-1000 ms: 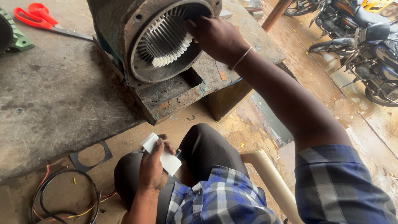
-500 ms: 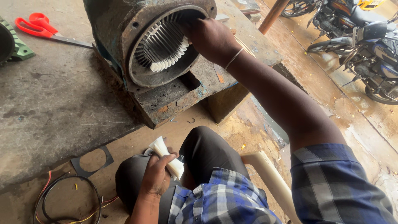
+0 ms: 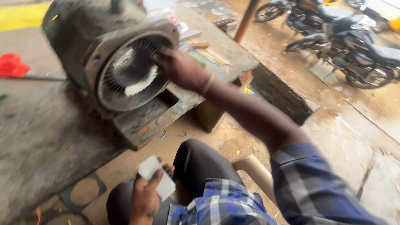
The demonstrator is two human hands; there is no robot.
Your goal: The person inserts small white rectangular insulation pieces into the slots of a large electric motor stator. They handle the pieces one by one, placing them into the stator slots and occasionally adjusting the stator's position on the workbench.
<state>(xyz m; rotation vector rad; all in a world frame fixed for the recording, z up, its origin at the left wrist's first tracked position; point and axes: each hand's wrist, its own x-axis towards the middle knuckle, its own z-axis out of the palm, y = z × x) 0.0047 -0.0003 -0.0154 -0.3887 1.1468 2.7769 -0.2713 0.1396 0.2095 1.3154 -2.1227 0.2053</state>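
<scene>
Motor housing (image 3: 83, 62), far left on the bench: iron, likely heavy and rigid; right hand (image 3: 179, 68) rests on its rim, fingers together. White paper strips (image 3: 156, 183), near centre: light, bendable, pinched at the edge by left hand (image 3: 146, 200).

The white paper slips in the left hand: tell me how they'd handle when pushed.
The white paper slips look thin and flat, so probably light and bendy. Pinched in the left hand, they likely flex rather than resist. Pushed endwise, they may buckle.
</scene>
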